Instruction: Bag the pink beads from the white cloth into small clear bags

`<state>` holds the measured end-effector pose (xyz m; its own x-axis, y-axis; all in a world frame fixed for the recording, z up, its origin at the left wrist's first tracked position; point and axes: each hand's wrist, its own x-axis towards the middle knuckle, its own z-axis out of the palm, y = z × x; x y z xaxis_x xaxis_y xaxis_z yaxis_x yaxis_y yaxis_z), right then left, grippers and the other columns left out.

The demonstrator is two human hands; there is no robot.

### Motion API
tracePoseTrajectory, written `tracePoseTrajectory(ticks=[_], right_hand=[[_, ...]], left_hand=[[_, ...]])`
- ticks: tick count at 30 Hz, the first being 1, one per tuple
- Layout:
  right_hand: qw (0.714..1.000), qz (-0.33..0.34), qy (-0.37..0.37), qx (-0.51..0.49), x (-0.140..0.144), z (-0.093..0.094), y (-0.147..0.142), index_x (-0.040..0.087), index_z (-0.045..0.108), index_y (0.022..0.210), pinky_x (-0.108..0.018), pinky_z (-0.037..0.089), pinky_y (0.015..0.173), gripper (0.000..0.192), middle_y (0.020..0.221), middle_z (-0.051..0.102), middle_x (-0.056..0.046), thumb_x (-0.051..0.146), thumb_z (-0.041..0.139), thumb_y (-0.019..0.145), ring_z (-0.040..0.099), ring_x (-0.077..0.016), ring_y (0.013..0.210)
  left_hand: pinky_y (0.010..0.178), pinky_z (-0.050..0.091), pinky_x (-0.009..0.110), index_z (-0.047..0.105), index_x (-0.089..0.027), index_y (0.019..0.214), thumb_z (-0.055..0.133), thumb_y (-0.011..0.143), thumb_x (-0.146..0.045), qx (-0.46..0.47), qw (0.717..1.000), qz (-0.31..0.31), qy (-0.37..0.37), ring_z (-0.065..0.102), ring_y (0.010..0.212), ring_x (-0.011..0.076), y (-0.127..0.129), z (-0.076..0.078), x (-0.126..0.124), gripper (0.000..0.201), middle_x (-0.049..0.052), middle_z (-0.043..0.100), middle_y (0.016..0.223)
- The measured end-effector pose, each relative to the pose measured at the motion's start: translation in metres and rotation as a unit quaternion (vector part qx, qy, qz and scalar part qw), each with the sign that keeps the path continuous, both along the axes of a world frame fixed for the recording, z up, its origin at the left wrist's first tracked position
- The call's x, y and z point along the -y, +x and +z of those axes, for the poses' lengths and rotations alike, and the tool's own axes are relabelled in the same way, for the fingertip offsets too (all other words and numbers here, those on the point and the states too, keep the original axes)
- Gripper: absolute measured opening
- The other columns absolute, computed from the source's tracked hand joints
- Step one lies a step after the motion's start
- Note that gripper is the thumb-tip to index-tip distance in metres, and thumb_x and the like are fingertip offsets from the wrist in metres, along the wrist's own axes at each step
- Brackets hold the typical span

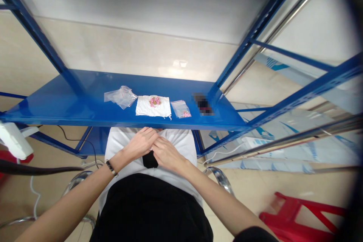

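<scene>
Resting together on the person's lap, the left hand [140,143] and the right hand [167,155] met just below the front edge of the blue metal shelf [56,102], fingertips touching over a small black patch of cloth [149,160] that showed between white fabric [181,141]. Fingers of both hands lay curled and close together; whether they pinched anything could not be told. A dark beaded bracelet [111,168] circled the left wrist. Up on the shelf, well apart from the hands, lay a white cloth [153,106] carrying a small cluster of pink beads [155,101] near its far edge. Just left of it sat a crumpled clear plastic bag [121,96], and just right of it a second, flatter clear bag [180,108] with a few pink beads in 1 corner. A red stool [295,215] stood on the floor to the right.
</scene>
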<state>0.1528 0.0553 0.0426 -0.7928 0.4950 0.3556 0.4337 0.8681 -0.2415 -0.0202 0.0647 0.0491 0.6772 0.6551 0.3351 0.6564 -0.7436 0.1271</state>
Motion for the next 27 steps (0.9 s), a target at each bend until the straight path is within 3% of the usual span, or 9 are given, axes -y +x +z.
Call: tracePoseTrajectory(ticks=[7,13,18,23,27], right_hand=[[0.998,0.001,-0.022,0.055,0.004,-0.014,-0.002,0.009,0.066,0.099,-0.04,0.045,0.096,0.022,0.096,0.068,-0.014,0.009,0.051,0.083,0.059,-0.0248,0.096],[0.997,-0.024,-0.037,0.069,0.012,-0.02,-0.005,0.008,0.067,0.104,-0.04,0.046,0.091,0.023,0.098,0.069,-0.015,0.018,0.055,0.086,0.06,-0.0269,0.097],[0.996,-0.015,-0.026,0.081,0.013,-0.019,-0.006,0.008,0.067,0.1,-0.04,0.045,0.089,0.02,0.096,0.069,-0.014,0.016,0.056,0.086,0.059,-0.027,0.095],[0.997,-0.006,-0.016,0.071,0.006,-0.015,-0.005,0.01,0.065,0.105,-0.041,0.041,0.096,0.021,0.105,0.067,-0.014,0.017,0.055,0.088,0.057,-0.0264,0.103],[0.995,-0.007,-0.027,0.097,0.003,-0.011,-0.003,0.012,0.065,0.095,-0.043,0.038,0.101,0.013,0.098,0.068,-0.012,0.017,0.057,0.086,0.057,-0.026,0.103]], left_hand=[[0.08,0.041,0.04,0.054,-0.014,0.093,0.046,0.09,-0.013,-0.044,0.998,-0.03,0.016,0.05,0.085,0.0249,0.006,-0.011,0.004,0.009,0.009,0.057,0.087],[0.076,0.041,0.038,0.053,-0.014,0.095,0.048,0.09,-0.014,-0.046,0.998,-0.037,-0.015,0.052,0.083,0.0242,0.012,-0.018,0.012,0.008,0.009,0.058,0.089],[0.078,0.041,0.038,0.053,-0.014,0.096,0.05,0.088,-0.014,-0.046,0.998,-0.039,-0.029,0.053,0.084,0.0244,0.012,-0.014,0.015,0.008,0.009,0.059,0.091],[0.085,0.041,0.038,0.052,-0.014,0.108,0.051,0.087,-0.015,-0.029,0.996,-0.05,-0.062,0.054,0.093,0.025,0.005,-0.007,0.009,0.021,0.01,0.061,0.098],[0.085,0.041,0.037,0.053,-0.015,0.107,0.052,0.087,-0.016,-0.021,0.995,-0.039,-0.087,0.056,0.093,0.0244,0.003,-0.01,0.004,0.02,0.009,0.062,0.097]])
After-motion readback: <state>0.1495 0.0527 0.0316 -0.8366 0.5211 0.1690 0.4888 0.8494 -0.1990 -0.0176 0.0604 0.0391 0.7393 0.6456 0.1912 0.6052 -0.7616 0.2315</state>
